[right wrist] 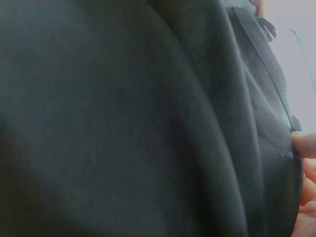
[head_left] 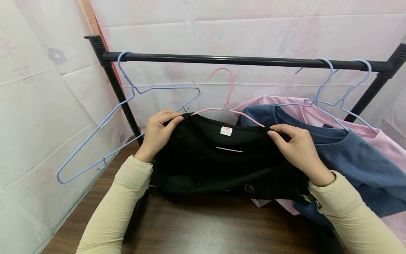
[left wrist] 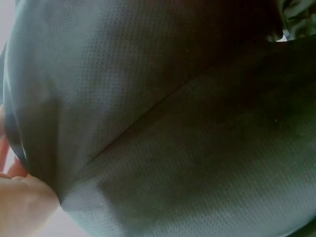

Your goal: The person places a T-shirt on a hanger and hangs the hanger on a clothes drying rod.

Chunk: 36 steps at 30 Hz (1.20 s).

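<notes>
A black shirt (head_left: pixel 203 162) with a white neck label (head_left: pixel 226 131) hangs between both hands in the head view. Its neckline surrounds a pink hanger (head_left: pixel 229 98), whose hook rises bare just below the rod and whose arms run into the shoulders. The left hand (head_left: pixel 160 132) pinches the left shoulder between thumb and fingers. On the other side the right hand (head_left: pixel 293 144) pinches the right shoulder near the collar. Black cloth (left wrist: pixel 173 123) fills most of the left wrist view, thumb at its edge. Dark folds (right wrist: pixel 187 123) likewise cover the right wrist view, with fingertips (right wrist: pixel 303 144) at the right.
A black rod (head_left: pixel 206 60) crosses above the hands. At its left hangs a bare blue hanger (head_left: pixel 108 116). To the right, a blue shirt (head_left: pixel 355 158) and a pink shirt (head_left: pixel 387 139) hang on blue hangers. A brown wooden surface (head_left: pixel 203 225) lies below.
</notes>
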Each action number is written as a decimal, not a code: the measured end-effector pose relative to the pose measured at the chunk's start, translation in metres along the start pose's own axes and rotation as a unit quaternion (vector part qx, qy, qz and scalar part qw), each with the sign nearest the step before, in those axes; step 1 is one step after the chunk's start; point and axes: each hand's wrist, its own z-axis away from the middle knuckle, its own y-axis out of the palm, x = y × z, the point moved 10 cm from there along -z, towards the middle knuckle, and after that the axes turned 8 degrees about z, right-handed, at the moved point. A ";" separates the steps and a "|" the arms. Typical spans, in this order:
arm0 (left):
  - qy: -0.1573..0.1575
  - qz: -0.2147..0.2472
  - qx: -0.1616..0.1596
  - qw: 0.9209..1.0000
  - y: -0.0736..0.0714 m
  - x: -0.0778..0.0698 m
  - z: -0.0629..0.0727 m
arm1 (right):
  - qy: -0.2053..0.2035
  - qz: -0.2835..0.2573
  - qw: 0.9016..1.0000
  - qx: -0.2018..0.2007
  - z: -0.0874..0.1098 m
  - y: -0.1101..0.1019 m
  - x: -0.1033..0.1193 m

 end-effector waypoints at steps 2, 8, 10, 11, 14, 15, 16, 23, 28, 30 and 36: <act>0.000 0.001 0.003 1.000 0.002 -0.001 0.000 | -0.004 0.001 1.000 -0.003 -0.001 0.000 0.001; -0.011 -0.003 0.017 1.000 0.002 0.002 0.000 | -0.014 0.001 1.000 -0.019 0.001 -0.004 0.000; -0.016 -0.011 0.021 1.000 0.000 0.003 0.000 | -0.011 0.000 1.000 -0.022 0.002 -0.007 -0.001; -0.018 -0.016 0.022 0.999 -0.001 0.004 0.000 | -0.009 -0.002 1.000 -0.023 0.002 -0.008 -0.002; -0.016 -0.031 0.021 0.999 -0.003 0.005 0.001 | -0.001 -0.004 1.000 -0.020 0.004 -0.011 -0.004; -0.015 -0.036 0.021 0.999 -0.004 0.005 0.001 | 0.003 -0.004 1.000 -0.017 0.004 -0.011 -0.004; -0.013 -0.038 0.022 0.999 -0.004 0.005 0.001 | 0.006 -0.005 1.000 -0.014 0.004 -0.012 -0.004; -0.008 -0.046 0.024 0.999 -0.003 0.007 0.004 | 0.024 -0.003 0.999 0.023 0.007 -0.009 -0.006; -0.001 -0.041 0.020 0.999 -0.005 0.007 0.005 | 0.015 -0.001 0.999 0.035 0.010 -0.014 -0.008; 0.000 -0.038 0.016 0.999 -0.007 0.006 0.005 | 0.010 0.002 0.999 0.035 0.011 -0.017 -0.009; 0.002 -0.028 0.005 1.000 -0.011 0.008 0.007 | -0.005 -0.003 0.999 0.032 0.015 -0.023 -0.017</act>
